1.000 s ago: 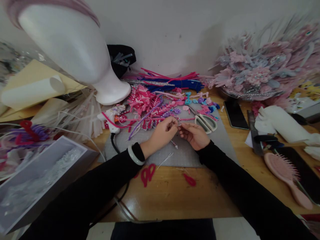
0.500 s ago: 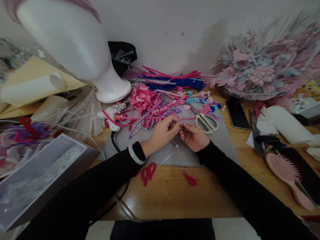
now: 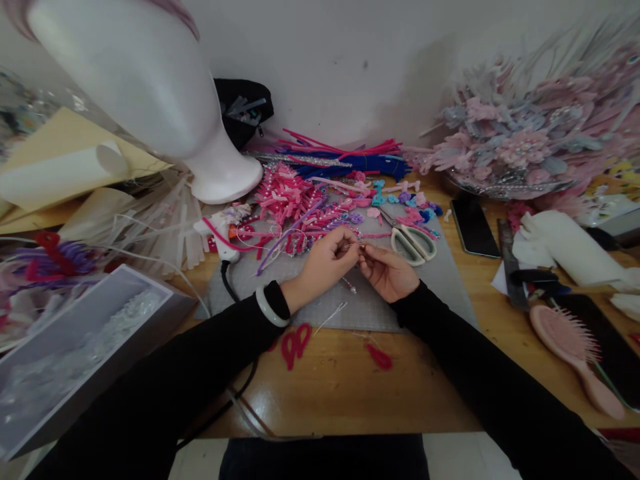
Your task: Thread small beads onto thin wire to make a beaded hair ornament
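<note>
My left hand (image 3: 327, 262) and my right hand (image 3: 389, 270) meet fingertip to fingertip above the grey mat (image 3: 280, 293). Both are pinched around something too small to make out. A short beaded piece (image 3: 350, 286) shows just below, between them. Scissors with pale handles (image 3: 413, 245) lie beyond my right hand. Red looped pieces (image 3: 296, 345) and a single red one (image 3: 379, 357) rest at the mat's near edge, with thin silvery wire (image 3: 332, 316) near them.
A white mannequin head (image 3: 200, 127) stands at the back left, a box of clear pieces (image 3: 165, 293) at left. Pink stems (image 3: 287, 197) pile behind the hands. A phone (image 3: 474, 228) and pink hairbrush (image 3: 567, 337) lie at right.
Both hands stay almost in place, with only slight finger movement. The whole view has shifted very slightly.
</note>
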Available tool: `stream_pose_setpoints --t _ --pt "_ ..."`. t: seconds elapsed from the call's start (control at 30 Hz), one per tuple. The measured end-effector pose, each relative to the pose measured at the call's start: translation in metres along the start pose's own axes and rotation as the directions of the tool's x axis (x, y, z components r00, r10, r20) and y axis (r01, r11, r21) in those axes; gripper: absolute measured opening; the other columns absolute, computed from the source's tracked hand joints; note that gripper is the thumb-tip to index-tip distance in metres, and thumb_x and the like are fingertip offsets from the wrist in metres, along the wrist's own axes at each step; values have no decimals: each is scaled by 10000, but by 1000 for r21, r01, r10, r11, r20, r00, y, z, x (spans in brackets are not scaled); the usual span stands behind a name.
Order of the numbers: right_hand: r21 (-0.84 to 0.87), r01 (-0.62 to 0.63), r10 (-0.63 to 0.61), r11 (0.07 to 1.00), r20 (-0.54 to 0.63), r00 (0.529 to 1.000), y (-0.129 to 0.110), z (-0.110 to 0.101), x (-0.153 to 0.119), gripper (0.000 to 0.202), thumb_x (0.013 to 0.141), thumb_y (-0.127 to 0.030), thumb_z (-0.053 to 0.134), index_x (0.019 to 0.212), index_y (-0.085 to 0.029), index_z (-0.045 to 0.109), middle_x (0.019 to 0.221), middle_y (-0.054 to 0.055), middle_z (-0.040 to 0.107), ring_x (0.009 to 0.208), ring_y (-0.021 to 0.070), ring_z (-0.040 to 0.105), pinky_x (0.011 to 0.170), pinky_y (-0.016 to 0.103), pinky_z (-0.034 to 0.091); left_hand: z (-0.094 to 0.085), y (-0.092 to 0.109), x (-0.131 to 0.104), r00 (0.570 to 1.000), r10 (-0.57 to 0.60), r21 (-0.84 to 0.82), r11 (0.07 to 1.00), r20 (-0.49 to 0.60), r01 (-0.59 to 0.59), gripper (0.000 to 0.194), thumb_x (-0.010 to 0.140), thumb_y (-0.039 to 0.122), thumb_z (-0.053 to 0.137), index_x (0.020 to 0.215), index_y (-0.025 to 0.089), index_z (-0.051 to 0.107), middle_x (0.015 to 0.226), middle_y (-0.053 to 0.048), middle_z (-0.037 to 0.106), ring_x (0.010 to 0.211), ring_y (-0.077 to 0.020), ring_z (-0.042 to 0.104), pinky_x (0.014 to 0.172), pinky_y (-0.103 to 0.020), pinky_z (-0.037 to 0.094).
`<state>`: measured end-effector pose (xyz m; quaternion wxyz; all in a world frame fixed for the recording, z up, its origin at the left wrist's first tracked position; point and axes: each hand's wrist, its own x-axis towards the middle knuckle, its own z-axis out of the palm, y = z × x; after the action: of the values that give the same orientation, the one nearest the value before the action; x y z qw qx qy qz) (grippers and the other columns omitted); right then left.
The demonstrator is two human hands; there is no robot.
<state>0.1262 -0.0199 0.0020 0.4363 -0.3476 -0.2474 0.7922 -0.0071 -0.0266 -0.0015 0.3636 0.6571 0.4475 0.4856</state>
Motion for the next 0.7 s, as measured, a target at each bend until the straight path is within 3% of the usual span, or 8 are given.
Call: stream_pose_setpoints --t 0.3,0.7 --pt "74 -4 6 997 -17 1000 3 5 -1 68 680 -85 586 662 -121 640 549 -21 642 485 34 580 459 73 488 1 0 -1 1000 28 -77 997 -3 -28 34 759 198 454 753 165 454 591 44 429 524 -55 402 504 -176 338" --pt "114 13 -5 993 -68 998 4 4 1 58 690 -87 585 677 -117 633 606 5 664 519 54 601 484 101 504 1 1 -1 1000 25 -91 996 6 -24 16 749 153 452 761 164 449 599 46 418 538 -57 400 514 -182 336"
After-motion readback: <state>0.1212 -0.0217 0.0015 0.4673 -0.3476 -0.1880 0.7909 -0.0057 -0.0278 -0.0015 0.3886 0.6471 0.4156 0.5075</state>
